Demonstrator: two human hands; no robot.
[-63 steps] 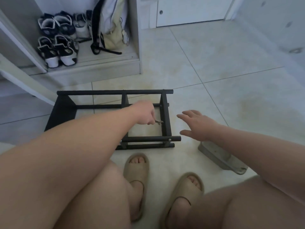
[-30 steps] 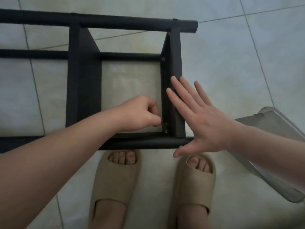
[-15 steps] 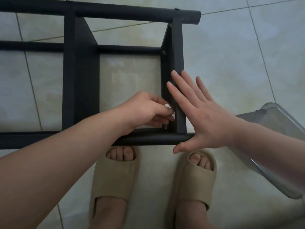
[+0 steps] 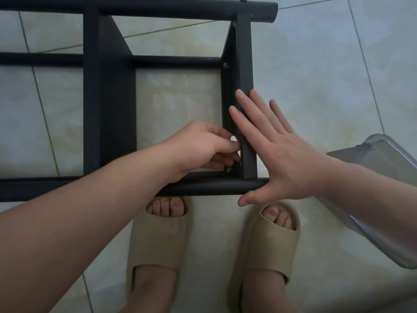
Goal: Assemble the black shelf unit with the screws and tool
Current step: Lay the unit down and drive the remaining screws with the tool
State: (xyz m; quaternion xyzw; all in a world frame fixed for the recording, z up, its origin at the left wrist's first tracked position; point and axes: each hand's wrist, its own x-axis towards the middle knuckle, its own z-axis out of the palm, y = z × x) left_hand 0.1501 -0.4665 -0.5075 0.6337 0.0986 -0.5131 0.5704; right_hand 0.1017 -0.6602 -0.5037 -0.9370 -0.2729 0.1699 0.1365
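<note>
Straight fingers of the right hand (image 4: 282,159) press the shelf (image 4: 108,109) bar. Just beside them, the left hand (image 4: 203,147) curls its fingers; I cannot tell what they grip.

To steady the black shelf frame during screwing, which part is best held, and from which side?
Probably the right end bar, taken from its outer right side, where the right hand lies flat. It stands on edge as a narrow strip, and the left hand fills its inner side by the lower screw.

Shelf unit (image 4: 108,98) on floor (image 4: 316,75), container (image 4: 383,199) right.
</note>
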